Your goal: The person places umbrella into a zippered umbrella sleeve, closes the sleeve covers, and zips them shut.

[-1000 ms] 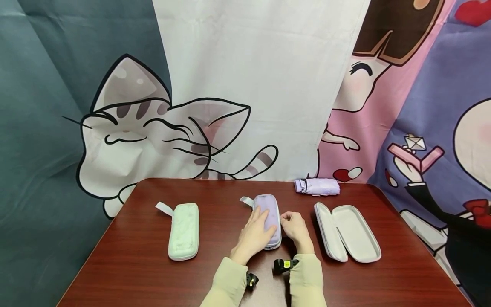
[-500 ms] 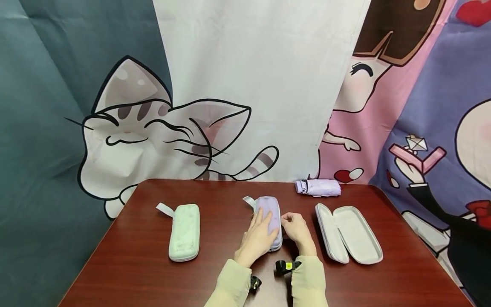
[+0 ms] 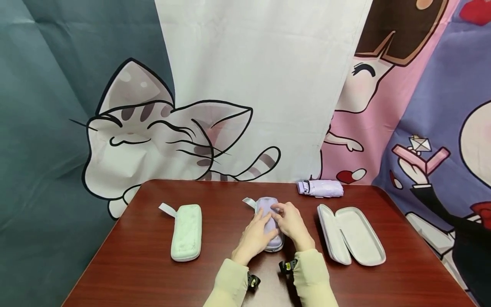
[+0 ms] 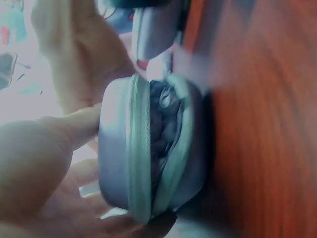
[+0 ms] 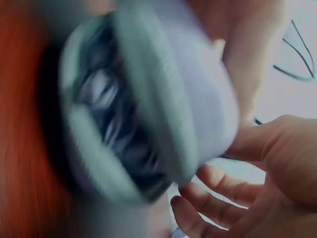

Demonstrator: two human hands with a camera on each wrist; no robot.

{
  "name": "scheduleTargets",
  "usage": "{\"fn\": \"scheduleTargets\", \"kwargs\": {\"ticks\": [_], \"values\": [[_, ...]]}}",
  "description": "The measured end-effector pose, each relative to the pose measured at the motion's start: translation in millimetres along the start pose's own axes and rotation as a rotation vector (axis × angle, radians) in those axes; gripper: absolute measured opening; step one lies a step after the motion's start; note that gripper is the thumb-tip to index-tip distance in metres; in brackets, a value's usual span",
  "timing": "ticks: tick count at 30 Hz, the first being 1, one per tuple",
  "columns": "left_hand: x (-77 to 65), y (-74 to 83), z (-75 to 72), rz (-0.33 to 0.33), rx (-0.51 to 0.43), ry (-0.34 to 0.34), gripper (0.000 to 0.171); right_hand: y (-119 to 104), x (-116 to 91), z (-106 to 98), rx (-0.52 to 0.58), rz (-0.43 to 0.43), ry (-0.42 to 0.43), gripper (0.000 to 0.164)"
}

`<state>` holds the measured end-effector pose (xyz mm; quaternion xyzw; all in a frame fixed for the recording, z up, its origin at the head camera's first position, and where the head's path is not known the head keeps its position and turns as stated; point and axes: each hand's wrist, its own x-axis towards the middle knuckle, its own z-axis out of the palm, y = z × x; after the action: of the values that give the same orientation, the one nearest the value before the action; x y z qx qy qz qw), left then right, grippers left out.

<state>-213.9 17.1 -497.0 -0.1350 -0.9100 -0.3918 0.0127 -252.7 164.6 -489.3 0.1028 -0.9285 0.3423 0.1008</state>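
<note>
A lavender zip case (image 3: 274, 243) with a pale strap lies mid-table between the two hands. My left hand (image 3: 250, 240) rests on its lid, fingers fairly straight and the thumb pressed at the near end. On the lid's right side lie the fingertips of my right hand (image 3: 293, 222), its fingers loosely bent. The left wrist view has the case (image 4: 115, 148) gaping at its near end between pale green zip edges, with dark crumpled fabric (image 4: 166, 116) inside. Blurred in the right wrist view, the same case (image 5: 198, 84) shows dark shiny folds in the gap.
A mint green case (image 3: 186, 232) with a strap lies at the left. To the right stands a white case (image 3: 358, 234), spread open like a book. A folded lavender umbrella (image 3: 322, 188) lies along the back edge of the brown table (image 3: 126, 273).
My right hand has left the right side of the lavender case and moved up and left onto its lid. My left hand stays on the lid.
</note>
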Motion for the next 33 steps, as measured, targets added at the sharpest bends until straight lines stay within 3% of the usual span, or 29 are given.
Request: {"fn": "scheduleTargets", "kwargs": {"ticks": [3,5,8,10,12,17,20,23,29,33], "values": [[4.7,-10.9,-6.0,0.042,-0.052,0.057,0.042,0.6,1.2,-0.4,-0.069,-0.072,-0.046,0.025],[8.8,-18.6,-10.6,0.050,-0.076,0.131,0.031,0.8,2.5,-1.3,-0.107,-0.115,-0.070,0.027],[15.5,-30.0,-16.7,0.049,-0.064,0.250,0.021,0.5,5.4,-4.3,-0.160,-0.197,-0.091,0.027],[19.6,-35.8,-20.1,0.023,-0.029,0.281,0.020,0.3,8.4,-7.0,-0.185,-0.272,-0.116,0.027],[24.2,-40.9,-21.6,0.007,0.020,0.264,0.021,0.1,11.9,-9.7,-0.221,-0.359,-0.160,0.029],[35.9,-48.6,-21.2,-0.018,0.101,0.149,0.018,-0.2,22.5,-14.0,-0.290,-0.590,-0.308,0.036],[40.1,-49.9,-21.4,-0.034,0.117,0.117,0.010,-3.1,27.9,-16.8,-0.327,-0.667,-0.389,0.039],[42.2,-49.6,-21.2,-0.046,0.140,0.104,0.007,-7.9,31.5,-20.5,-0.366,-0.664,-0.468,0.041],[46.3,-49.5,-19.3,-0.028,0.177,0.114,0.011,-15.6,28.5,-32.0,-0.473,-0.551,-0.628,0.066],[48.8,-49.6,-18.5,-0.015,0.179,0.112,0.013,-15.6,24.5,-35.8,-0.613,-0.622,-0.627,0.072]]}}
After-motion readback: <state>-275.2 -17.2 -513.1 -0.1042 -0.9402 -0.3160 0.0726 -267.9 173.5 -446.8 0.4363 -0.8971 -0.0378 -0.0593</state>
